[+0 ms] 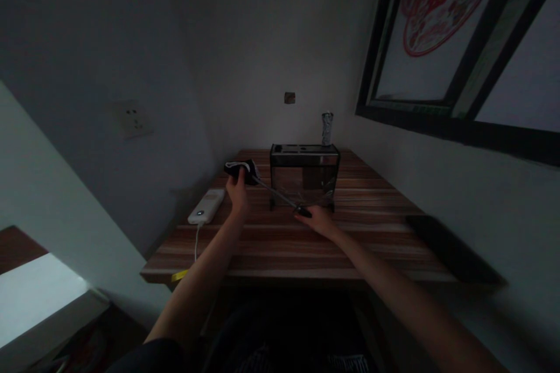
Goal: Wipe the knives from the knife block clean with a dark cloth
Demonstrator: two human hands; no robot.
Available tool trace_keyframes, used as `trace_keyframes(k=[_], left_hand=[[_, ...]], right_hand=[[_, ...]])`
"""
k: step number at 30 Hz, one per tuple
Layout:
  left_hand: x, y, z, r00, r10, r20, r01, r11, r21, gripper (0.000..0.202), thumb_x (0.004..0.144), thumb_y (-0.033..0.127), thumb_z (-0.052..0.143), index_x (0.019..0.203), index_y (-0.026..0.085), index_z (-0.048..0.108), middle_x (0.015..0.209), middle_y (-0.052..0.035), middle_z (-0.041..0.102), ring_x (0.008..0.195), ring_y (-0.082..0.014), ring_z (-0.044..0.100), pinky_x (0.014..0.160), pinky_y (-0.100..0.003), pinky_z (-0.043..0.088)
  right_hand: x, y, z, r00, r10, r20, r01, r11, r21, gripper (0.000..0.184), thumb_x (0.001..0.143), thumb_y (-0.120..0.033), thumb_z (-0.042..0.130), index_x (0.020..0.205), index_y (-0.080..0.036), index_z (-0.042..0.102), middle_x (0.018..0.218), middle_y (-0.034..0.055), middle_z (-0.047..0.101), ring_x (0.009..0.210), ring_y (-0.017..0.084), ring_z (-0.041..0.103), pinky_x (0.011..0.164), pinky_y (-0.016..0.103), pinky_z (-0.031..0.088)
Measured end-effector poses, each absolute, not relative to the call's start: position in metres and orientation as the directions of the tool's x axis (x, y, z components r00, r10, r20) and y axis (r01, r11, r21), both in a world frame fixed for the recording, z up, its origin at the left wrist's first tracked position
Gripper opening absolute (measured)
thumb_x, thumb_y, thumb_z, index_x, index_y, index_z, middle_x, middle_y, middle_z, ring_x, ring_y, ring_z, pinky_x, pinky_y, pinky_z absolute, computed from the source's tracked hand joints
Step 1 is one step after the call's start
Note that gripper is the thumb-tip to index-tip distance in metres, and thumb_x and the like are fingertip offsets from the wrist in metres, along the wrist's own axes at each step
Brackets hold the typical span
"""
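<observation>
My left hand [237, 189] is closed around a black cloth-like bundle [244, 170] with white edges, held above the left part of the table. A long thin metal rod [277, 193] slants from that bundle down to a black handle [303, 211]. Closed on the handle is my right hand [318, 220], low over the table. In the dim light I cannot tell what kind of tool the rod is, nor whether the bundle is joined to it or wrapped round it. Just behind the rod stands a clear-walled box [305, 178] with a dark frame.
A silvery, crinkled cylinder [326, 128] stands on the box's top. A white device [207, 206] with a cable lies left on the striped wooden table [332, 253]. Near the right wall is a dark flat object [452, 247]. A yellow strip [179, 275] shows at the front left edge.
</observation>
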State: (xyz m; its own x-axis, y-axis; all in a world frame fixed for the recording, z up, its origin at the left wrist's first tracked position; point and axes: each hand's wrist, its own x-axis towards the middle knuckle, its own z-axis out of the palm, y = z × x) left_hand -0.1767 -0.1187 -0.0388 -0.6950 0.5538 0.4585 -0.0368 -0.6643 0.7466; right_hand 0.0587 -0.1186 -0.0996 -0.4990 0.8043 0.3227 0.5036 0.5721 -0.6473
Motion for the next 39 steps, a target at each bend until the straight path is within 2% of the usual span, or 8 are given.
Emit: trace_keyframes(k=[9, 18, 25, 32, 39], left_hand=[[-0.16, -0.13, -0.039, -0.646, 0.578, 0.498, 0.102, -0.581, 0.808, 0.037, 0.069, 0.043, 0.058, 0.086, 0.01, 0.063, 0.084, -0.0065, 0.065, 0.081, -0.0167, 0.058, 0.073, -0.025, 0.043], [-0.125, -0.139, -0.057, -0.422, 0.754, 0.503, 0.114, -0.506, 0.855, 0.033, 0.069, 0.038, 0.059, 0.088, 0.012, 0.06, 0.087, -0.0067, 0.065, 0.081, -0.0177, 0.059, 0.072, -0.026, 0.044], [-0.104, -0.144, -0.077, -0.275, 0.837, 0.472, 0.132, -0.454, 0.881, 0.032, 0.064, 0.033, 0.064, 0.088, 0.012, 0.059, 0.085, -0.0069, 0.065, 0.08, -0.0182, 0.06, 0.07, -0.027, 0.046], [-0.094, -0.147, -0.085, -0.177, 0.884, 0.432, 0.139, -0.412, 0.901, 0.035, 0.059, 0.026, 0.069, 0.089, 0.013, 0.058, 0.085, -0.0071, 0.066, 0.08, -0.0194, 0.061, 0.072, -0.031, 0.048], [-0.095, -0.143, -0.09, -0.15, 0.893, 0.425, 0.146, -0.405, 0.903, 0.037, 0.059, 0.025, 0.07, 0.091, 0.013, 0.055, 0.09, -0.009, 0.064, 0.084, -0.0198, 0.061, 0.076, -0.032, 0.047]], right_hand=[[0.059, -0.119, -0.099, -0.476, 0.822, 0.313, 0.495, 0.545, -0.677, 0.034, 0.071, -0.044, 0.053, 0.072, -0.013, 0.066, 0.062, 0.0009, 0.061, 0.058, 0.014, 0.053, 0.051, 0.02, 0.034], [0.059, -0.117, -0.1, -0.439, 0.843, 0.312, 0.516, 0.521, -0.68, 0.038, 0.07, -0.046, 0.053, 0.06, -0.011, 0.063, 0.05, -0.0009, 0.051, 0.049, 0.01, 0.043, 0.045, 0.019, 0.028], [0.059, -0.116, -0.103, -0.439, 0.842, 0.314, 0.502, 0.52, -0.691, 0.034, 0.07, -0.042, 0.052, 0.064, -0.011, 0.063, 0.053, 0.0001, 0.055, 0.049, 0.011, 0.046, 0.045, 0.019, 0.029], [0.06, -0.114, -0.103, -0.455, 0.826, 0.332, 0.487, 0.543, -0.684, 0.02, 0.068, -0.026, 0.055, 0.072, -0.011, 0.065, 0.065, 0.0032, 0.063, 0.058, 0.015, 0.054, 0.052, 0.022, 0.036], [0.062, -0.11, -0.107, -0.446, 0.832, 0.331, 0.511, 0.54, -0.669, 0.019, 0.067, -0.028, 0.056, 0.07, -0.012, 0.066, 0.061, 0.0032, 0.063, 0.056, 0.016, 0.054, 0.05, 0.022, 0.036]])
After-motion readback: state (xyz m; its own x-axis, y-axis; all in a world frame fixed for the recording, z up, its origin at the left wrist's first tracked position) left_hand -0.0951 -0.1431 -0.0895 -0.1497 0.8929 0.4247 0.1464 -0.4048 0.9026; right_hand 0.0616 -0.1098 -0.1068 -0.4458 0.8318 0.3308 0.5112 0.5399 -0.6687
